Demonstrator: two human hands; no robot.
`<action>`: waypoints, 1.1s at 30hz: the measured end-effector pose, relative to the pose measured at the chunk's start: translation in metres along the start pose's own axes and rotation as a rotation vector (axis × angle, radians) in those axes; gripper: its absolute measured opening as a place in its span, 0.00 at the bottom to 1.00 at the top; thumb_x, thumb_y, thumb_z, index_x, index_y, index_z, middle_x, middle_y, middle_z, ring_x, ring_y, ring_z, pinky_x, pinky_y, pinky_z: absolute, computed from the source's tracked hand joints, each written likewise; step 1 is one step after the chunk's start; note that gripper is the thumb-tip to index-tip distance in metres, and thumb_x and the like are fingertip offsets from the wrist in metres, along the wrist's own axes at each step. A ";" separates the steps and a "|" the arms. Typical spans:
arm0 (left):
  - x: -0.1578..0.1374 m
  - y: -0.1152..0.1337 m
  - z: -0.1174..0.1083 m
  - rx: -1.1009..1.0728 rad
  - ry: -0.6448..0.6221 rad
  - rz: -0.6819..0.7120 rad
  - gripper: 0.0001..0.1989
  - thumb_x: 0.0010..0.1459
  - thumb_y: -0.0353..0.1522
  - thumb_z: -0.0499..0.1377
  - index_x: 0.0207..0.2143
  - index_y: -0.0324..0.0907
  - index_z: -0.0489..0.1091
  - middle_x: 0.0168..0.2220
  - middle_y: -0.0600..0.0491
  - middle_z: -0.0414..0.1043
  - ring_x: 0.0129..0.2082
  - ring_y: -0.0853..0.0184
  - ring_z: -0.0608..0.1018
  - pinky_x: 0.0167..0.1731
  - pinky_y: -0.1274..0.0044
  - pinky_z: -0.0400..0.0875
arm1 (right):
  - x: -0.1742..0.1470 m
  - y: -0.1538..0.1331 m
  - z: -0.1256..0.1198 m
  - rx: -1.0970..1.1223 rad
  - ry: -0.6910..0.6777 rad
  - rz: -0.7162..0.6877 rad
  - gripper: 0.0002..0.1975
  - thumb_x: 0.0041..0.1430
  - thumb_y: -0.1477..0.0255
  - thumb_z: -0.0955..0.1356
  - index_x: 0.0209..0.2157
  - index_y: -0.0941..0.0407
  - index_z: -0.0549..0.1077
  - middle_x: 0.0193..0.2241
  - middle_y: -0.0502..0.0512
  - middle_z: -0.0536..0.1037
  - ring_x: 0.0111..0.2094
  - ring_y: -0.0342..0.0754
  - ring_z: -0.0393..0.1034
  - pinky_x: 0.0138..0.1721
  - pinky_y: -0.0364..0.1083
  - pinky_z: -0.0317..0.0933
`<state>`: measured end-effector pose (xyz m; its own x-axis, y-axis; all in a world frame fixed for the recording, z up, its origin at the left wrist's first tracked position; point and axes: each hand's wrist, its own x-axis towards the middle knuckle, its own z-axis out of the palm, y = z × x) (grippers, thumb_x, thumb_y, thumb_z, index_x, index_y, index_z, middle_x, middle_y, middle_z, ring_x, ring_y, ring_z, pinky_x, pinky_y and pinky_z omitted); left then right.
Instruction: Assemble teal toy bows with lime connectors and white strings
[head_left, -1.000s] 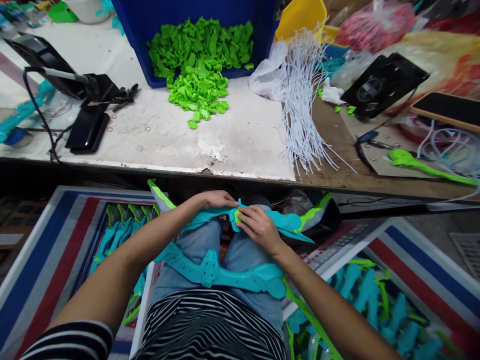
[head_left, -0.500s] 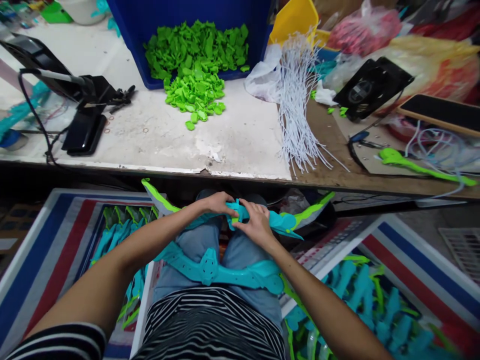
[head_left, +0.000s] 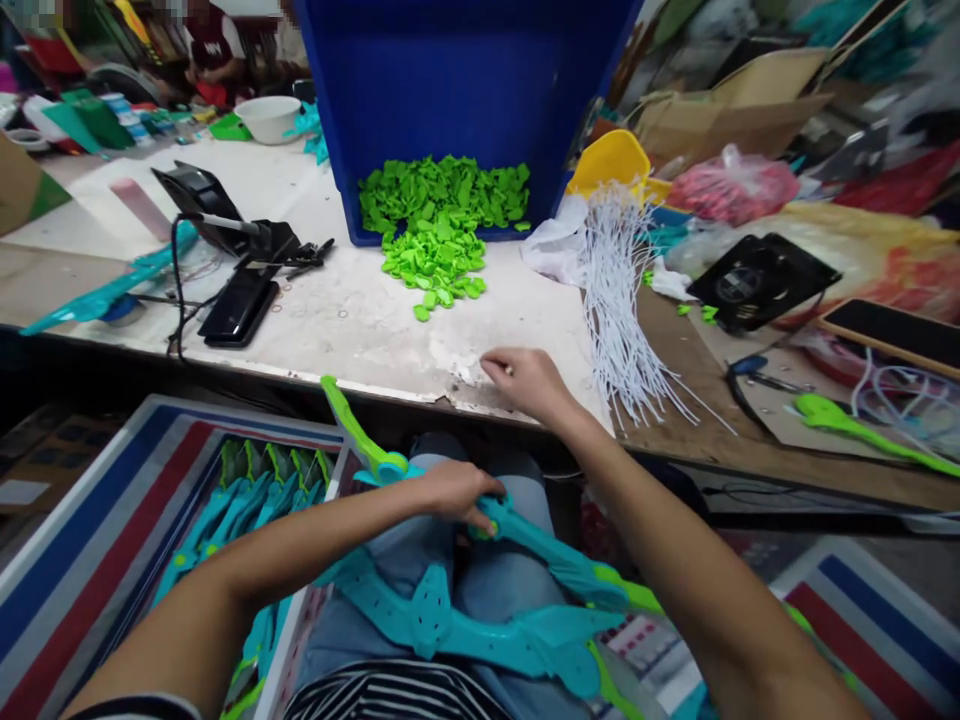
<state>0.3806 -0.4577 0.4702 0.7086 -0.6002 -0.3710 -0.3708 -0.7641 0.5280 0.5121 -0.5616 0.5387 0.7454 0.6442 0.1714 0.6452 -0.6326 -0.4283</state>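
My left hand (head_left: 465, 492) is closed around the middle of a turquoise plastic part with lime-green ends (head_left: 555, 550), held above my knees. A second turquoise part (head_left: 431, 615) of like shape lies across my lap, nearer my body. Over the front edge of the table, my right hand (head_left: 529, 378) is closed with its fingers curled. Whether it pinches something small cannot be made out. Beyond it is a heap of small lime-green plastic pieces (head_left: 442, 255), spilling from a tipped blue bin (head_left: 469, 90).
A bundle of thin white strands (head_left: 619, 310) lies on the table (head_left: 360, 320) to the right. Phones, a black fan (head_left: 757, 280) and a yellow scoop (head_left: 611, 165) are farther out. At my left, a striped-lined crate (head_left: 135, 500) holds turquoise-and-green parts. People sit at the back left.
My right hand has let go of the held turquoise part and moved up to the table edge. My left hand keeps its hold, and the part now slants down to the right. The view has tilted up.
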 end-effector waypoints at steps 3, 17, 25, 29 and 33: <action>-0.001 -0.002 0.023 0.241 0.218 0.082 0.23 0.59 0.37 0.57 0.57 0.48 0.62 0.50 0.46 0.70 0.44 0.60 0.74 0.40 0.73 0.68 | 0.067 0.008 0.022 -0.124 0.107 -0.020 0.16 0.61 0.74 0.61 0.45 0.57 0.76 0.46 0.59 0.77 0.49 0.56 0.67 0.51 0.53 0.61; -0.079 0.025 0.088 -0.184 0.143 -0.148 0.25 0.58 0.45 0.54 0.55 0.44 0.65 0.49 0.43 0.69 0.49 0.54 0.69 0.48 0.65 0.66 | 0.099 0.029 0.068 -0.091 0.072 -0.094 0.16 0.58 0.77 0.61 0.47 0.56 0.71 0.49 0.61 0.74 0.51 0.56 0.63 0.53 0.57 0.57; -0.091 0.043 0.090 -0.263 0.023 -0.439 0.29 0.53 0.41 0.62 0.55 0.40 0.65 0.49 0.43 0.69 0.50 0.52 0.70 0.50 0.65 0.65 | 0.015 0.059 0.043 0.001 0.314 -0.068 0.14 0.57 0.75 0.62 0.38 0.54 0.78 0.38 0.56 0.72 0.41 0.51 0.66 0.43 0.51 0.64; -0.085 0.045 0.088 -0.427 0.099 -0.401 0.20 0.57 0.38 0.58 0.52 0.43 0.70 0.48 0.48 0.72 0.49 0.58 0.73 0.50 0.71 0.66 | -0.018 0.084 0.029 0.007 0.187 -0.146 0.17 0.56 0.78 0.60 0.38 0.53 0.79 0.38 0.55 0.73 0.42 0.50 0.68 0.44 0.49 0.65; -0.052 0.050 0.090 -0.473 0.201 -0.335 0.19 0.56 0.40 0.59 0.49 0.42 0.72 0.48 0.47 0.74 0.49 0.59 0.74 0.50 0.73 0.66 | -0.037 0.094 0.021 -0.037 0.100 -0.227 0.19 0.55 0.78 0.61 0.45 0.54 0.77 0.47 0.58 0.73 0.49 0.53 0.65 0.52 0.54 0.61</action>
<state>0.2712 -0.4857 0.4468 0.8571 -0.2538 -0.4484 0.1661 -0.6877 0.7068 0.5418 -0.6358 0.4732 0.5922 0.7271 0.3474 0.8025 -0.4928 -0.3365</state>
